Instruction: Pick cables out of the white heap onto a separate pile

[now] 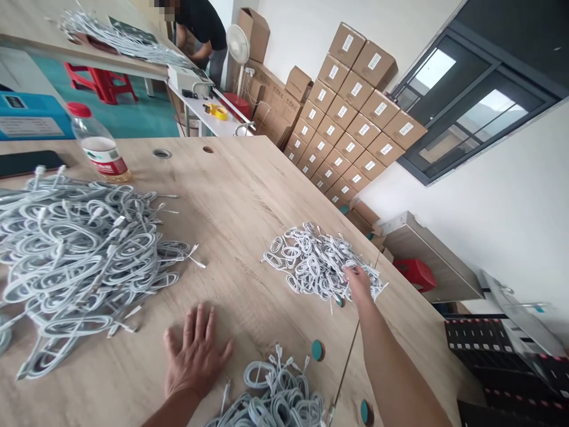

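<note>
My left hand lies flat on the wooden table, palm down with its fingers spread, and holds nothing. It rests between a big heap of grey-white coiled charging cables on the left and a nearer pile of coiled cables at the bottom edge. My right arm stretches forward to a third pile of whiter coiled cables. At that pile's right side, my right hand has its fingers bent and pinched together on a cable; the fingertips partly merge with the coils.
A red-capped bottle and a dark phone stand and lie behind the left heap. Green round discs dot the tabletop near its seam. Cartons are stacked by the wall. A person bends beside another table.
</note>
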Action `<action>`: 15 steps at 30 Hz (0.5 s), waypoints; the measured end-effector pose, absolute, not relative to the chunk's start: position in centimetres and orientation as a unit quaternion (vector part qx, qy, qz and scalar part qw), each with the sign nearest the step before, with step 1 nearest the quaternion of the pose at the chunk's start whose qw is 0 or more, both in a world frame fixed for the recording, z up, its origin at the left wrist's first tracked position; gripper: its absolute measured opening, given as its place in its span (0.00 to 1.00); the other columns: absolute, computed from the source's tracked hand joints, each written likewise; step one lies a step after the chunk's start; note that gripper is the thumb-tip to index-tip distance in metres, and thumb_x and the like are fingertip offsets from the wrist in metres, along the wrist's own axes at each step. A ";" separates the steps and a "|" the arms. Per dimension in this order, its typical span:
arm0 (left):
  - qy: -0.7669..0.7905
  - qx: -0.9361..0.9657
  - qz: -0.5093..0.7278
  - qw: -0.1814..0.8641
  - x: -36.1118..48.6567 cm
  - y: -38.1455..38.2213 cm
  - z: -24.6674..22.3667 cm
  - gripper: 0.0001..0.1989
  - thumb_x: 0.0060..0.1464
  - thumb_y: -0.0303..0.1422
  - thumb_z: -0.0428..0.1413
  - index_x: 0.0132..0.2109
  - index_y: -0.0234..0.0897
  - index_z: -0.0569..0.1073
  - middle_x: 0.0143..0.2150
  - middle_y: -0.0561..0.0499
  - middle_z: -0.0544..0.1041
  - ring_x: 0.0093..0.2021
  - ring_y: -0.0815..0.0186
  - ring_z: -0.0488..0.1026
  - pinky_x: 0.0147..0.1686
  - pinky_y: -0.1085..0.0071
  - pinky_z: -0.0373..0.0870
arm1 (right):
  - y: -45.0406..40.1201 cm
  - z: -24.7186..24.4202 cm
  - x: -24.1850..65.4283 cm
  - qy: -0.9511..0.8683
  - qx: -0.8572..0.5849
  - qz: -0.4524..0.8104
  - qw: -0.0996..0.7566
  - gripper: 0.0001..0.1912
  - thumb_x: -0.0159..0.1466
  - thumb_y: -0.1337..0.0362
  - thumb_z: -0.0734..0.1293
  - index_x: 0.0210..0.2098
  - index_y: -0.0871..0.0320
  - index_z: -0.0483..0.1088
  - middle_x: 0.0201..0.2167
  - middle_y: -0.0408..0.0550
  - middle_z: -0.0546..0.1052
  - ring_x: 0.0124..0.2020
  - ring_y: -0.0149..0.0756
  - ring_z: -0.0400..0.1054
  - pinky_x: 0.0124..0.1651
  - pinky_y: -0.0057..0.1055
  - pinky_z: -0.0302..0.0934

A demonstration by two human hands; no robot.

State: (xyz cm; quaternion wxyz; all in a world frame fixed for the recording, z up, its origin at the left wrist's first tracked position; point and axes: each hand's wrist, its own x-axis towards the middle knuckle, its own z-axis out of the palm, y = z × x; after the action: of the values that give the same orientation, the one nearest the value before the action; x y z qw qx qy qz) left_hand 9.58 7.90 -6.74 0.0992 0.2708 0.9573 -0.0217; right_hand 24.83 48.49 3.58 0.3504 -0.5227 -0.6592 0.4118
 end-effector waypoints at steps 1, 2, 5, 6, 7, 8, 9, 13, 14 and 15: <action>0.957 0.271 -0.021 0.100 9.5 8.0 -6.6 0.43 0.59 0.53 0.47 0.74 0.33 0.55 0.79 0.43 0.44 0.79 0.48 0.37 0.71 0.37 0.20 | 48.3 4.1 25.4 -0.630 -0.521 0.446 0.365 0.18 0.47 0.51 0.72 0.32 0.55 0.73 0.34 0.46 0.78 0.44 0.46 0.73 0.49 0.44 0.71; 0.957 0.270 -0.018 0.101 9.5 8.0 -6.6 0.43 0.59 0.53 0.47 0.74 0.33 0.55 0.79 0.43 0.44 0.79 0.48 0.36 0.71 0.37 0.20 | 48.0 4.8 26.0 -0.594 -0.519 0.484 0.379 0.18 0.48 0.51 0.72 0.33 0.55 0.72 0.34 0.44 0.78 0.43 0.44 0.73 0.48 0.43 0.72; 0.957 0.271 -0.008 0.101 9.4 8.1 -6.6 0.43 0.59 0.52 0.47 0.74 0.34 0.55 0.79 0.43 0.45 0.79 0.48 0.36 0.71 0.37 0.19 | 46.1 7.3 28.0 -0.473 -0.482 0.614 0.408 0.16 0.50 0.54 0.74 0.35 0.53 0.73 0.34 0.43 0.79 0.42 0.41 0.74 0.49 0.42 0.73; 0.957 0.272 -0.004 0.099 9.4 8.1 -6.6 0.43 0.59 0.52 0.47 0.74 0.34 0.55 0.79 0.43 0.44 0.79 0.48 0.35 0.71 0.37 0.19 | 45.1 8.0 28.9 -0.452 -0.466 0.647 0.400 0.16 0.50 0.55 0.75 0.35 0.53 0.74 0.35 0.44 0.79 0.43 0.41 0.75 0.50 0.43 0.73; 0.958 0.272 0.001 0.097 9.4 8.1 -6.7 0.43 0.59 0.52 0.48 0.74 0.34 0.55 0.80 0.42 0.44 0.79 0.49 0.35 0.71 0.37 0.19 | 43.8 8.7 29.9 -0.451 -0.452 0.667 0.385 0.16 0.50 0.54 0.75 0.36 0.53 0.75 0.36 0.45 0.80 0.44 0.42 0.75 0.51 0.44 0.73; 0.958 0.272 0.004 0.095 9.4 8.1 -6.7 0.42 0.59 0.52 0.47 0.75 0.34 0.55 0.80 0.42 0.44 0.79 0.49 0.34 0.71 0.37 0.19 | 42.1 9.2 31.1 -0.460 -0.442 0.677 0.368 0.18 0.50 0.53 0.76 0.37 0.52 0.76 0.39 0.47 0.81 0.46 0.44 0.75 0.51 0.45 0.73; 0.958 0.270 0.007 0.092 9.4 8.1 -6.8 0.42 0.60 0.52 0.47 0.75 0.34 0.55 0.80 0.42 0.44 0.79 0.49 0.34 0.71 0.37 0.19 | 40.2 9.6 32.5 -0.478 -0.436 0.677 0.350 0.19 0.50 0.51 0.77 0.38 0.52 0.77 0.42 0.49 0.82 0.48 0.47 0.75 0.52 0.47 0.73; 0.960 0.267 0.009 0.088 9.3 8.2 -6.7 0.41 0.61 0.52 0.45 0.75 0.35 0.54 0.80 0.42 0.44 0.79 0.49 0.34 0.71 0.38 0.20 | 29.8 8.9 38.3 -0.649 -0.424 0.586 0.237 0.22 0.57 0.46 0.75 0.46 0.50 0.80 0.59 0.56 0.77 0.61 0.57 0.70 0.60 0.52 0.69; 0.959 0.269 0.009 0.087 9.2 8.2 -6.7 0.41 0.62 0.52 0.44 0.75 0.35 0.54 0.80 0.42 0.44 0.79 0.49 0.34 0.71 0.38 0.21 | 26.8 8.3 39.4 -0.712 -0.399 0.543 0.195 0.25 0.59 0.45 0.74 0.51 0.49 0.79 0.64 0.55 0.73 0.66 0.58 0.65 0.65 0.52 0.65; 0.958 0.271 0.009 0.088 9.1 8.2 -6.6 0.41 0.62 0.52 0.44 0.75 0.35 0.55 0.80 0.42 0.43 0.79 0.49 0.34 0.71 0.38 0.21 | 23.8 7.6 40.3 -0.760 -0.383 0.505 0.142 0.28 0.61 0.44 0.72 0.57 0.47 0.77 0.67 0.52 0.71 0.69 0.57 0.62 0.67 0.51 0.62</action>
State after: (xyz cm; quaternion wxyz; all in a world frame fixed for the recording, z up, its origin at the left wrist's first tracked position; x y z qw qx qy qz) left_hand 9.15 8.23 -6.61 0.0877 0.2712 0.9585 0.0095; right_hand 40.28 23.80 7.58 0.1421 -0.3834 -0.7600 0.5052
